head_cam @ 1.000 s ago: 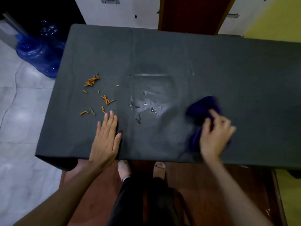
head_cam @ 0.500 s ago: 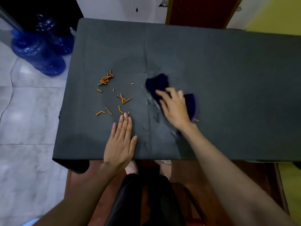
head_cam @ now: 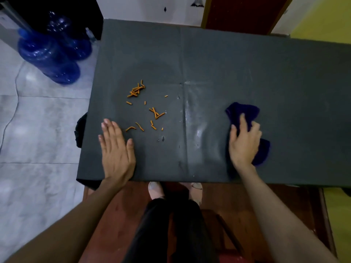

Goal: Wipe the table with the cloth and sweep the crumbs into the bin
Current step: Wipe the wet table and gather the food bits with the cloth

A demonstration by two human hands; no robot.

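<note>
Your right hand (head_cam: 244, 143) gripping the cloth (head_cam: 245, 112) had swept right from mid-surface (head_cam: 247, 59), left hand (head_cam: 116, 150) stayed flat, released, beside the crumbs (head_cam: 144, 107).

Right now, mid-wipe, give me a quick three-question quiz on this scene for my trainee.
1. True or false: the left hand lies flat on the table, holding nothing.
2. Which hand presses the blue cloth? A) left hand B) right hand C) both
3. Fill in: the orange crumbs lie to the ____ of the wet streak in the head view.

Key:
1. True: the fingers are straight, palm down near the front edge.
2. B: the right hand sits on the cloth, its fingers bent over the fabric.
3. Left: the crumbs sit just beyond the left hand's fingertips, apart from the cloth.
</note>
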